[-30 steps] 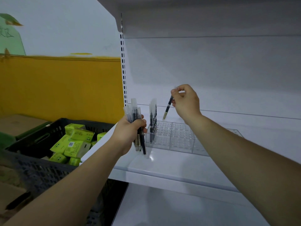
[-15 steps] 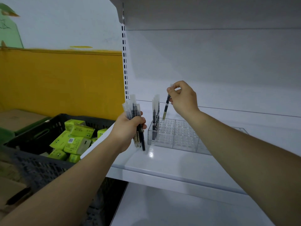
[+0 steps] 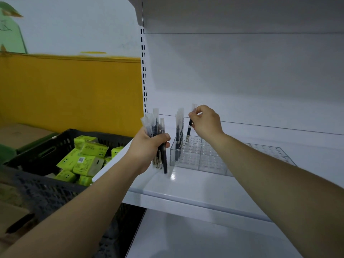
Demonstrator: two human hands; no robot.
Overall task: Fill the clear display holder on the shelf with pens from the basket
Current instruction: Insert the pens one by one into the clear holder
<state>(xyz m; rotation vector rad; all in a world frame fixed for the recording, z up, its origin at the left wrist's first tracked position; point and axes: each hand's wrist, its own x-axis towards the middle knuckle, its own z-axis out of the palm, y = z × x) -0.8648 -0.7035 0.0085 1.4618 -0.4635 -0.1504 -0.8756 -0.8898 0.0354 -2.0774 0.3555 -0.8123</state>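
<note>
A clear display holder [image 3: 210,161] with a grid of round holes stands on the white shelf [image 3: 186,185]. Several black pens [image 3: 178,135] with clear caps stand upright in its left column. My right hand [image 3: 205,121] pinches one more pen [image 3: 189,130] by its upper part, tip down just above the holder's back-left holes. My left hand [image 3: 149,146] grips a bundle of several pens [image 3: 158,140] upright, just left of the holder over the shelf's edge. The dark plastic basket [image 3: 46,190] sits lower left.
The basket holds several lime-green packs [image 3: 81,161]. Cardboard boxes [image 3: 20,135] lie beyond and below it. A yellow wall panel [image 3: 70,94] stands behind. The shelf's slotted upright [image 3: 143,71] rises just left of the holder; another white shelf [image 3: 204,239] lies below.
My right hand has carried its single pen left and down, from above the holder's middle towards the back-left holes beside the standing pens. The left hand keeps its bundle.
</note>
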